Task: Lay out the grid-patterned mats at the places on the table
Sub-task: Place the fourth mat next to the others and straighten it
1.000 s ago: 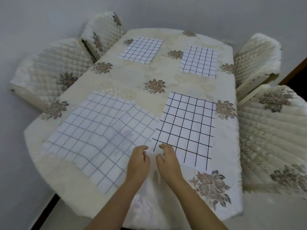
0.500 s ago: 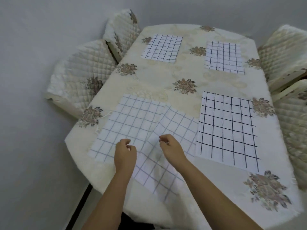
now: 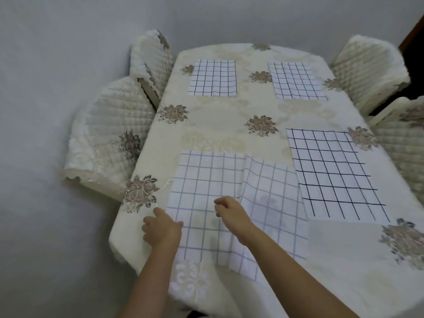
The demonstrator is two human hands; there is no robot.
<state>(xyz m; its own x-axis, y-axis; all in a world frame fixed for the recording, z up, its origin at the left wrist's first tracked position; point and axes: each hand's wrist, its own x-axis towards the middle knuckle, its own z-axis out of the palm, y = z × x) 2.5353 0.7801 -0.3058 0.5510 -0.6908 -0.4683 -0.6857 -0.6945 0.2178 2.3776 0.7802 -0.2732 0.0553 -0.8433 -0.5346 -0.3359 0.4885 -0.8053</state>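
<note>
Five white grid mats lie on the cream flowered table (image 3: 229, 125). Two sit at the far places, the far left mat (image 3: 213, 78) and the far right mat (image 3: 297, 81). A bold black-lined mat (image 3: 332, 173) lies flat at the near right. A pale-lined near left mat (image 3: 204, 177) meets a second pale mat (image 3: 273, 203), which lies skewed beside it and runs over the table's front edge. My left hand (image 3: 160, 228) pinches the near left mat's left edge. My right hand (image 3: 231, 212) is curled on that mat's right edge, where the two pale mats meet.
Two quilted cream chairs stand along the left side (image 3: 110, 134), (image 3: 153, 58). Two more stand on the right (image 3: 369, 67), (image 3: 403, 152). A grey wall closes the far and left sides. The tablecloth hangs over the near edge (image 3: 192, 278).
Both hands moved left from the skewed pale mat to the near left mat's edges. The near left mat now lies squarer to the table edge. My head turned left.
</note>
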